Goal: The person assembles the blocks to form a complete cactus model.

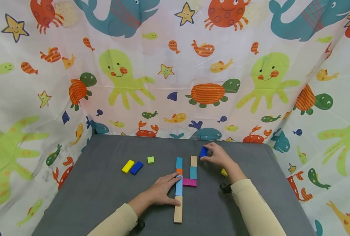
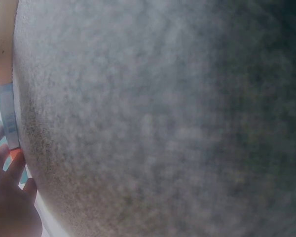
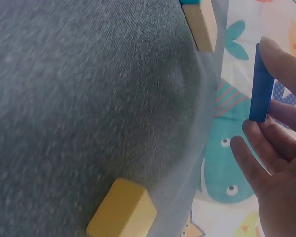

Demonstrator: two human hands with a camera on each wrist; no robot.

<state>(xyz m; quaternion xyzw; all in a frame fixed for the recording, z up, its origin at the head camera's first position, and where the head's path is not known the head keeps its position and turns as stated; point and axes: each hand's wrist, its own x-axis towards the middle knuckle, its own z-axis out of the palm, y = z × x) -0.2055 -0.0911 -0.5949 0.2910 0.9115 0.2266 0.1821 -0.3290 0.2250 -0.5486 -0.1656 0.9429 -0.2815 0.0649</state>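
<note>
Between thumb and fingertips, my right hand pinches a blue block raised off the mat, seen narrow-side in the right wrist view. My left hand spreads along a column of blocks, its fingers touching the light blue block near its top and its thumb on the long wooden block. An orange block and a teal block continue that column away from me. A magenta block joins it sideways. From there a second teal block and a short wooden block form a parallel column.
Loose on the grey mat lie a yellow block, a dark blue block and a light green cube, all to the left. Another yellow block sits near the right forearm. A sea-animal curtain stands behind and at both sides.
</note>
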